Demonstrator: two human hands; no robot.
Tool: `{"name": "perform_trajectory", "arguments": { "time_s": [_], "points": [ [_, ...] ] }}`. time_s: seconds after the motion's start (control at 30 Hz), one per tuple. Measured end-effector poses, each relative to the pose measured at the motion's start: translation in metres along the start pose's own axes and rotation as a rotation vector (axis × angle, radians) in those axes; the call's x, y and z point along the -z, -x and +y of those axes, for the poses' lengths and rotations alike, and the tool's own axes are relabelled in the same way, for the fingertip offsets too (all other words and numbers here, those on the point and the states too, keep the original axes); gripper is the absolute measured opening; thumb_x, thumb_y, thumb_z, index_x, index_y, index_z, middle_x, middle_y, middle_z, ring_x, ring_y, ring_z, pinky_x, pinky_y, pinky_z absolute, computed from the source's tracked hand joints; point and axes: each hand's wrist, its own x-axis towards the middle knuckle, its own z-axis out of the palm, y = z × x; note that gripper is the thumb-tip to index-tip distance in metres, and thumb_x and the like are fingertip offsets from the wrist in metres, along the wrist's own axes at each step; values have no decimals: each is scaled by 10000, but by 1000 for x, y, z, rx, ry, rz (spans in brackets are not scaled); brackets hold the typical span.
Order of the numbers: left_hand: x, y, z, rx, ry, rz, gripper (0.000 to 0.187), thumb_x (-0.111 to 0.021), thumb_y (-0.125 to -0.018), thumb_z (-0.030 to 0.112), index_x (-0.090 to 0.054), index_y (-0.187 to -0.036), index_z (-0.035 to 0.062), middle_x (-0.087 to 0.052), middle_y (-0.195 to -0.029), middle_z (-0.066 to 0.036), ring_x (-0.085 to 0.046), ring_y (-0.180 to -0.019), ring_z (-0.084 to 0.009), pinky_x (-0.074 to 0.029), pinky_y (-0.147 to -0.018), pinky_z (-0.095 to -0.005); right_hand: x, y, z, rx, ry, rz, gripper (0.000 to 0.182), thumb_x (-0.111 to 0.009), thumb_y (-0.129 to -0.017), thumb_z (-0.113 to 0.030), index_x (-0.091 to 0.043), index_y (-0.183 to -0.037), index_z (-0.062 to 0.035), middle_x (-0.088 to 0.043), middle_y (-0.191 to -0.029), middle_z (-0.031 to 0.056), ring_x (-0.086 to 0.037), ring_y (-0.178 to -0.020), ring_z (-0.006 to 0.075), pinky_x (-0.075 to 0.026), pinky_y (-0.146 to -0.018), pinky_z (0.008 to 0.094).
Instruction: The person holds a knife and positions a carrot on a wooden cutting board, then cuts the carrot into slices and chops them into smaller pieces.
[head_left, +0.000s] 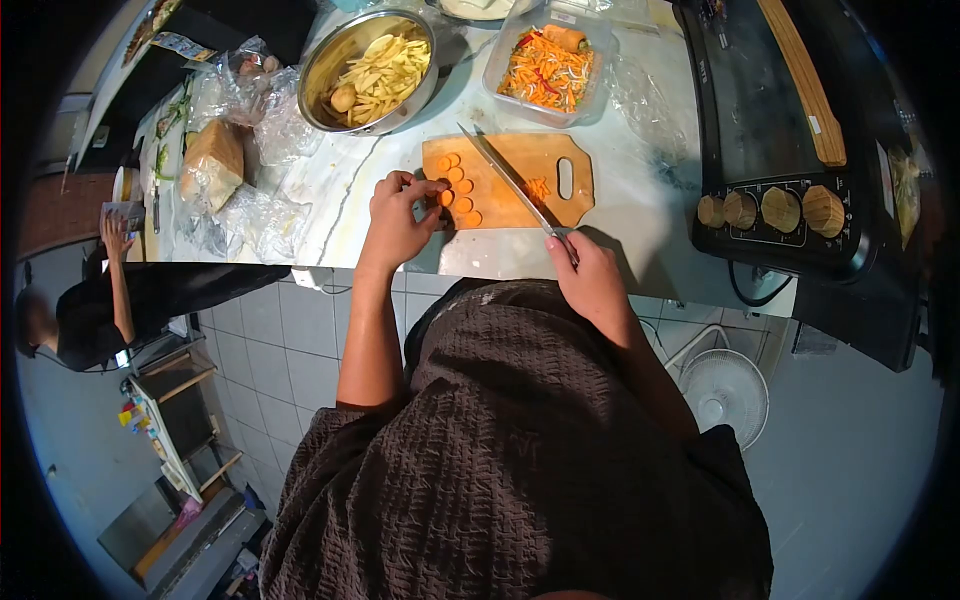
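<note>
My left hand (398, 218) is at the left edge of a wooden cutting board (520, 155), its fingers bent, with a gap between thumb and forefinger. Its fingertips reach the nearest of several round carrot slices (462, 187) on the board; I see nothing clearly held. My right hand (588, 268) is closed around the handle of a kitchen knife (506, 172). The blade lies slantwise over the board, pointing away and to the left. Right of the blade is a small heap of finely cut carrot (538, 189).
Behind the board stand a steel bowl (420, 100) of cut potato and a plastic tub (490, 85) of shredded carrot. Plastic bags (270, 215) lie left. A black stove (870, 235) with wooden knobs borders the right. Another person (90, 310) is at far left.
</note>
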Motion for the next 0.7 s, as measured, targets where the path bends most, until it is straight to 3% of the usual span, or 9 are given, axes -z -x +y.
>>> {"name": "perform_trajectory", "arguments": {
  "time_s": [0.27,0.57,0.63,0.7],
  "points": [
    [-1,3,3,-5,-35,-3,288,-784,-726,100,-634,-969,66,-540,-956,-93,-518,-940,-278,-429,-848,-355,-5,2,4,-12,20,3,329,-573,-919,-314,-574,-842,5,-624,-758,225,-588,-767,451,-453,-669,499],
    [-6,6,10,2,128,27,231,-749,-735,47,-614,-922,46,-632,-896,-101,-562,-844,-291,-459,-758,-361,-16,5,12,48,29,-8,317,-564,-919,-320,-588,-831,-17,-630,-752,214,-599,-737,435,-452,-651,509],
    [-6,7,14,72,150,4,171,-724,-762,42,-624,-900,24,-655,-875,-110,-570,-768,-272,-472,-710,-349,-18,5,14,70,-3,29,322,-593,-912,-293,-566,-811,12,-570,-675,210,-555,-643,413,-415,-572,436],
    [-3,6,18,126,177,-12,154,-722,-781,55,-633,-901,21,-666,-919,-101,-555,-783,-239,-468,-728,-333,-19,6,14,59,-10,30,322,-593,-912,-292,-566,-811,12,-573,-677,211,-557,-645,413,-416,-572,436]
  ]
}}
